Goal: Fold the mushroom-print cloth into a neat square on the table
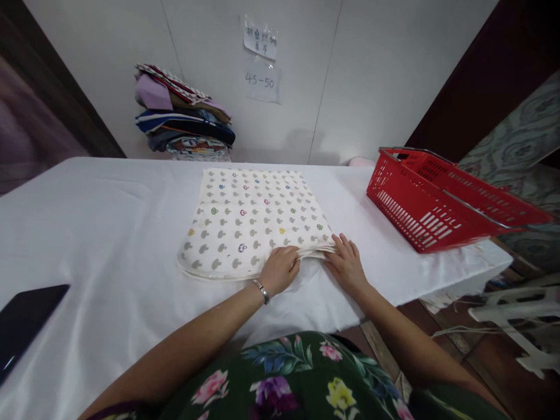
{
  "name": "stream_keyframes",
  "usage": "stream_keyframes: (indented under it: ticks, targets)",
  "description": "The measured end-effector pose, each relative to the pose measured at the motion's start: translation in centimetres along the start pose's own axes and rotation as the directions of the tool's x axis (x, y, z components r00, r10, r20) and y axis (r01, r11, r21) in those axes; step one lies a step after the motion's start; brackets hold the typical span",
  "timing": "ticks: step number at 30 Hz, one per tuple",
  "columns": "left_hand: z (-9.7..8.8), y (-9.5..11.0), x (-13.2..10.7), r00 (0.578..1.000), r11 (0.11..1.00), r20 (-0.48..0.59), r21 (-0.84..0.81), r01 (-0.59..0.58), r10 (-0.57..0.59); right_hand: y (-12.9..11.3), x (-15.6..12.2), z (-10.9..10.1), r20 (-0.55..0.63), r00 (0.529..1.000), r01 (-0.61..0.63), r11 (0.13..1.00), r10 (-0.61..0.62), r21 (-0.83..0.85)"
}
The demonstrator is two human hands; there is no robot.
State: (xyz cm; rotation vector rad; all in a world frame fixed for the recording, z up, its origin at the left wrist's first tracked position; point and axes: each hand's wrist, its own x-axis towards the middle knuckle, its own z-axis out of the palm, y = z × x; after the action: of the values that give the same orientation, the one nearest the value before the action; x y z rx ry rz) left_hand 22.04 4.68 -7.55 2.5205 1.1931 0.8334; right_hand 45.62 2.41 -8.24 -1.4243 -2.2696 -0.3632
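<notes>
- On the desk point(109, 233), in front of the person, the mushroom-print cloth point(251, 219) lies flat in layers.
- The left hand point(281, 269) pinches its near edge; the right hand point(347, 265) grips the layered near-right corner.
- Best to catch every layer in both grips, level the edges, and pull gently, lest inner layers slip or crease.

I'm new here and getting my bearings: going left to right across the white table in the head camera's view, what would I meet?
Black flat device → white mushroom-print cloth → right hand → red basket. The left hand overlaps the cloth, so it's left out.
</notes>
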Motion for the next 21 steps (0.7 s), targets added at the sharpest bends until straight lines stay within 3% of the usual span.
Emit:
stream_keyframes:
  ticks: [5, 9, 15, 21]
  targets:
    - [0.2, 0.0, -0.2, 0.979, 0.971, 0.133, 0.162, -0.177, 0.156, 1.8, -0.4, -0.3, -0.048, 0.998, 0.055, 0.993, -0.050, 0.108]
    - [0.8, 0.2, -0.5, 0.947, 0.912, 0.220, 0.289, -0.292, 0.234, 2.7, -1.6, -0.7, 0.031, 0.996, 0.082, 0.982, -0.089, 0.172]
    - [0.8, 0.5, -0.7, 0.936, 0.874, 0.188, 0.340, -0.347, 0.298, 2.7, -2.3, -0.8, 0.044, 0.998, 0.040, 0.984, -0.049, 0.176]
    - [0.9, 0.4, -0.9, 0.927, 0.861, 0.152, 0.345, -0.375, 0.343, 2.7, -2.1, -1.1, 0.131, 0.988, 0.060, 0.984, -0.083, 0.170]
